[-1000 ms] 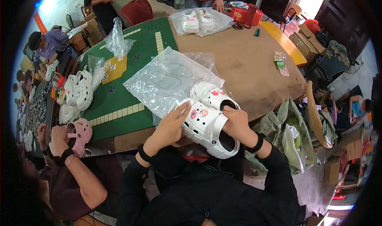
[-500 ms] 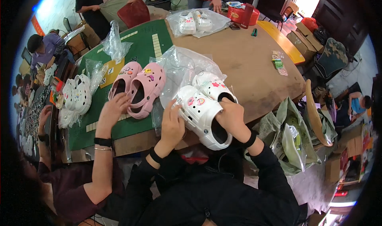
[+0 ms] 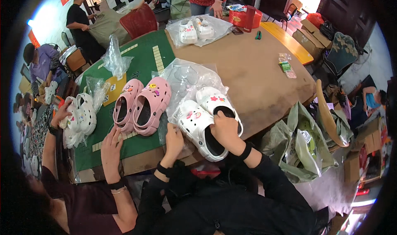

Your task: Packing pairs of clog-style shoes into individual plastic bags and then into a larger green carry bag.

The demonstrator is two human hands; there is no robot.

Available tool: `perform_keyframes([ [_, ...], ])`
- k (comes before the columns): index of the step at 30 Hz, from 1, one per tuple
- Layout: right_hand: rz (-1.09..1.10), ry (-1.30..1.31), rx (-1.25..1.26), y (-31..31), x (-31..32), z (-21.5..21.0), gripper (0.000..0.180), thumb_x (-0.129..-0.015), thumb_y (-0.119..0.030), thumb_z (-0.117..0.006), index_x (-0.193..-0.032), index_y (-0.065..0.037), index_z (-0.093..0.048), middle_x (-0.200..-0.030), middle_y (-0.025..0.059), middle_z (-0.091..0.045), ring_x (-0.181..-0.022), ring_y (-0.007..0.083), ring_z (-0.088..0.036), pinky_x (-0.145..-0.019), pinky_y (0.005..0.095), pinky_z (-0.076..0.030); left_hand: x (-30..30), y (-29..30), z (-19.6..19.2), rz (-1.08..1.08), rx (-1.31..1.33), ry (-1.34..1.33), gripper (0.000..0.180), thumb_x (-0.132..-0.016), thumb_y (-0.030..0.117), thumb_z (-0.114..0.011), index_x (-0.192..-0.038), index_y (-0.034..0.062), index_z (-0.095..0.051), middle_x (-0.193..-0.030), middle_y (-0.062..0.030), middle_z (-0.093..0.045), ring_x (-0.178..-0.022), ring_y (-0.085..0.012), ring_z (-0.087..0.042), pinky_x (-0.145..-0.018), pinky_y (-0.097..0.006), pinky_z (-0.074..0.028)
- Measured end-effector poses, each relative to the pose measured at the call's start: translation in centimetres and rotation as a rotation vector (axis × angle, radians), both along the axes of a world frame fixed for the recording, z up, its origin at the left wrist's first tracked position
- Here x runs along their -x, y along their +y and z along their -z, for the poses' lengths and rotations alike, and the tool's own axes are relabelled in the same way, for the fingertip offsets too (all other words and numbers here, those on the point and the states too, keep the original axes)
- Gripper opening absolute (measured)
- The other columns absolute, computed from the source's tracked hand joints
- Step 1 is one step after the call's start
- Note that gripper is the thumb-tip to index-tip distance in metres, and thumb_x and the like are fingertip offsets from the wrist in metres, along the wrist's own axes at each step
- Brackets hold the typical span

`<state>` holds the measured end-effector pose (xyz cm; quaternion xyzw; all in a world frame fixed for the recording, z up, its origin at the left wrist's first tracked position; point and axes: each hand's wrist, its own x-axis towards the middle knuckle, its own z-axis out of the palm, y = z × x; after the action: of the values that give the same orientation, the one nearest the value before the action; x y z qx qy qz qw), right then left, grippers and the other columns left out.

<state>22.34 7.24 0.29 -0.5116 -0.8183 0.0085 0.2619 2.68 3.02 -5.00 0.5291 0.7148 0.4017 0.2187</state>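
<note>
A pair of white clogs [image 3: 191, 123] with colourful charms lies partly on a clear plastic bag [image 3: 182, 76] at the table's near edge. My right hand [image 3: 226, 132] is closed around the adjoining sides of the two clogs, fingers down in their openings. Just left of the clogs, my left hand [image 3: 173, 142] has its fingers curled together at the bag's edge, seemingly pinching the film; the fingertips are partly hidden. To the left, a pair of pink clogs [image 3: 152, 107] with charms rests on the green mat [image 3: 165, 36]. A co-worker's hand [image 3: 111, 150] is by their heels.
That co-worker's other hand touches another white pair [image 3: 84, 111] at far left. More white clogs [image 3: 188, 31] lie on plastic at the far side, near a red container [image 3: 237, 18]. A small packet [image 3: 287, 65] lies at right; an open green sack [image 3: 295, 148] stands beside the table.
My right hand and the white clogs have come down onto the bag, slightly left. My left hand has left the clog's side for the bag's edge. The co-worker's hand has drawn back from the pink clogs.
</note>
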Motion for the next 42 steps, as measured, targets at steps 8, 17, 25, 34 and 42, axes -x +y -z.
perform_keyframes([
  [8, -0.341, 0.157, 0.341, 1.1, -2.5, -1.3, 0.072, -0.068, -0.02, -0.074, -0.122, 0.013, -0.039, -0.102, 0.023, -0.05, -0.096, 0.0369, -0.054, -0.082, 0.0402, -0.046, -0.3, -0.9, 0.5, 0.036, 0.012, -1.138, 0.059, -0.079, 0.0, -0.051, -0.132, 0.0011, -0.027, -0.121, -0.013, -0.047, -0.106, -0.0225, -0.05, -0.091, -0.033, -0.04],
  [17, 0.057, 0.625, 0.413, 13.9, -9.3, -0.6, 0.021, -0.082, -0.016, -0.062, -0.089, 0.004, -0.068, -0.075, 0.0101, -0.068, -0.07, 0.0176, -0.064, -0.066, 0.0317, -0.052, -2.1, -1.2, -0.3, -0.004, -0.045, -0.959, 0.047, -0.096, 0.01, -0.046, -0.137, 0.0019, -0.024, -0.123, -0.0155, -0.048, -0.109, -0.0195, -0.049, -0.094, -0.03, -0.039],
  [25, 0.014, 0.549, 0.89, 17.9, -6.3, 4.9, 0.022, -0.08, -0.018, -0.066, -0.076, 0.003, -0.067, -0.068, 0.0113, -0.065, -0.06, 0.0172, -0.06, -0.053, 0.032, -0.047, -0.5, 0.0, 2.2, -0.117, -0.038, -0.831, 0.028, -0.093, 0.002, -0.044, -0.121, 0.0032, -0.043, -0.105, -0.0079, -0.058, -0.085, -0.0131, -0.058, -0.06, -0.024, -0.048],
  [34, 0.268, 1.002, 0.74, 18.1, -7.2, 6.5, 0.008, -0.074, -0.003, -0.058, -0.071, 0.003, -0.062, -0.063, 0.0103, -0.06, -0.053, 0.0198, -0.056, -0.046, 0.0342, -0.04, 0.0, 1.4, 3.7, -0.17, -0.078, -0.518, 0.015, -0.086, 0.001, -0.052, -0.101, 0.0011, -0.05, -0.091, -0.015, -0.06, -0.084, -0.0218, -0.057, -0.072, -0.032, -0.043],
  [42, 0.379, 0.903, 0.755, 16.7, -9.1, 4.9, 0.012, -0.075, -0.004, -0.058, -0.072, 0.006, -0.061, -0.068, 0.0103, -0.06, -0.061, 0.0192, -0.059, -0.05, 0.0338, -0.043, 1.8, -0.4, -2.5, 0.003, -0.106, -0.076, 0.053, -0.08, 0.017, -0.066, -0.127, 0.0047, -0.045, -0.117, -0.0178, -0.057, -0.104, -0.0342, -0.056, -0.089, -0.042, -0.043],
])
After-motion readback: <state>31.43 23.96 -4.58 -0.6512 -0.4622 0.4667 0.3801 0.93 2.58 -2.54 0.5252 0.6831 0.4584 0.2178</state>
